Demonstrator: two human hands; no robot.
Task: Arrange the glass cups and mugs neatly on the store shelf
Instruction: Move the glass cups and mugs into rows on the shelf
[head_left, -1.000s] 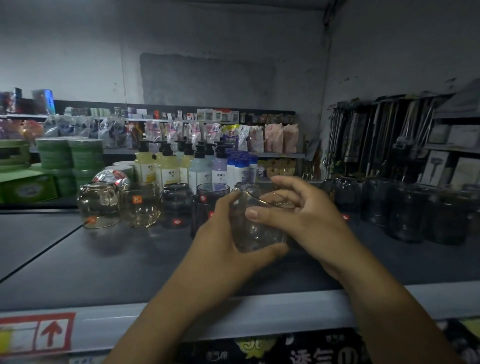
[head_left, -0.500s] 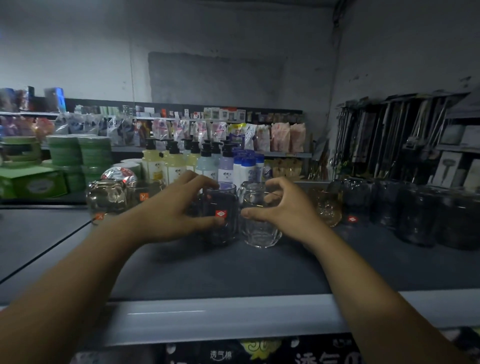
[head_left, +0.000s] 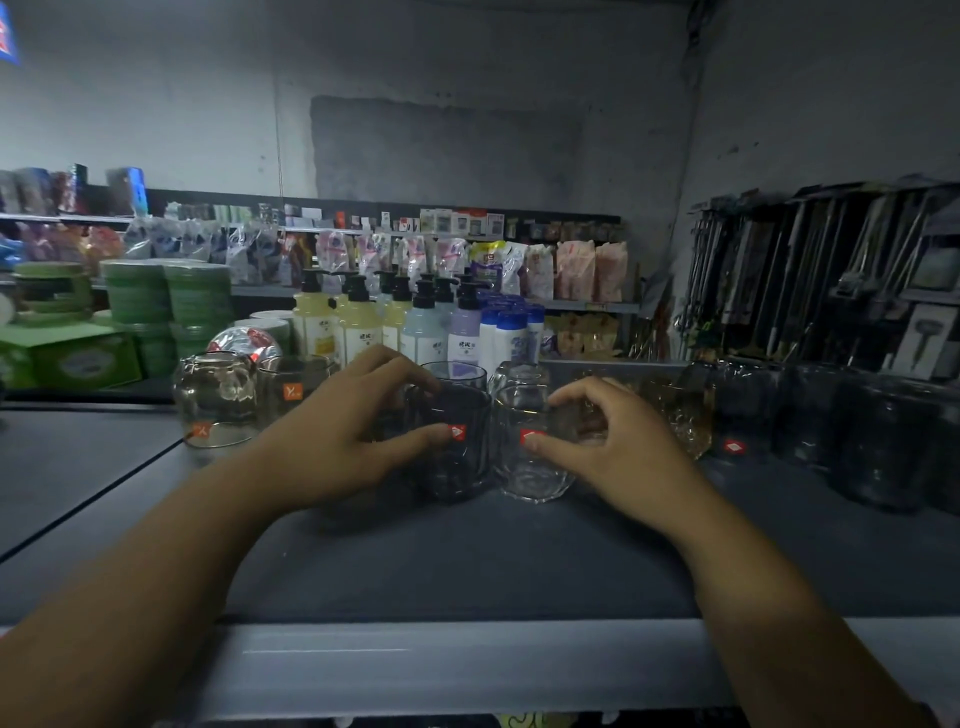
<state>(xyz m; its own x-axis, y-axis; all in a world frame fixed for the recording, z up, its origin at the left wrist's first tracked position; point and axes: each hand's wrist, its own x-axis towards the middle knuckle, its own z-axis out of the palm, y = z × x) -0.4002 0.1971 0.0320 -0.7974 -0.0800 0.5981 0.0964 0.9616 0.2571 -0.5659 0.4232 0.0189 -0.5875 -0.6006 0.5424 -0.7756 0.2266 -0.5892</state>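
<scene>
On the shelf (head_left: 467, 561) a cup (head_left: 457, 467) stands just left of a tumbler (head_left: 530, 473). The left hand (head_left: 337, 436) grips the cup's left side and the right hand (head_left: 613, 447) grips the tumbler's right side. A jar (head_left: 215, 400) stands farther left, a row of glasses (head_left: 883, 441) to the right, and pump bottles (head_left: 358, 327) behind.

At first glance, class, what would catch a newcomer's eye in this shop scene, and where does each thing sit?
At the centre of the grey shelf, the left grip holds a dark glass cup and the right grip a clear glass cup just right of it, each bearing a red sticker. Behind them stands a cluster of pump bottles.
</scene>
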